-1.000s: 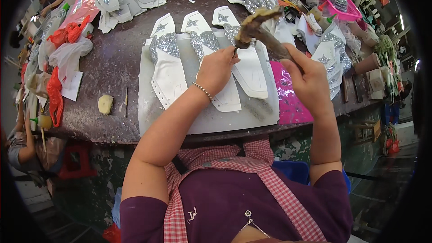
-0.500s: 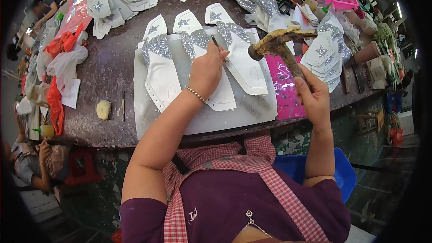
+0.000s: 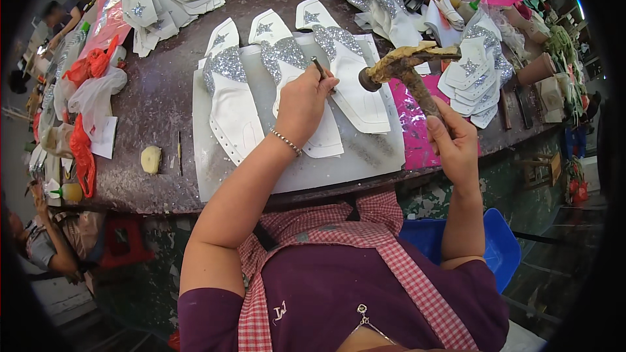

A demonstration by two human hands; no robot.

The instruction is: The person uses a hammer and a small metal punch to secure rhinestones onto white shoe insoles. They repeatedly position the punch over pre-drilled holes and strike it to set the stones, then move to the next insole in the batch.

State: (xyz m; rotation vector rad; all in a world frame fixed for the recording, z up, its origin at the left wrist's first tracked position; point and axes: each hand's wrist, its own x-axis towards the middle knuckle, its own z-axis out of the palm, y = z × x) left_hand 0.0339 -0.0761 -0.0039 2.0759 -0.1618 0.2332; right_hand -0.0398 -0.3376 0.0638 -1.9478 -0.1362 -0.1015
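Observation:
Three white leather shoe pieces with silver glitter bands and stars lie side by side on a pale board: a left piece [image 3: 233, 107], a middle piece [image 3: 321, 137] and a right piece [image 3: 352, 85]. Over the middle one, my left hand [image 3: 304, 105] closes round a thin metal punch [image 3: 318, 66], its lower end hidden by my fingers. My right hand [image 3: 455, 143] grips the handle of a worn hammer [image 3: 411, 68], raised over the board's right side. The hammer's head is wrapped in yellowish, ragged material, and its round face points left, apart from the punch.
The pale board [image 3: 293, 179] rests on a dark worn table. Stacked glitter pieces [image 3: 473, 85] lie at right on a pink sheet [image 3: 420, 137]. More piles fill the back. A yellowish lump [image 3: 150, 159] and a thin tool [image 3: 179, 153] lie left, near red and white bags [image 3: 98, 91].
My left hand and the punch have shifted slightly right along the middle piece. The hammer stays raised in nearly the same place. The view has tilted a little.

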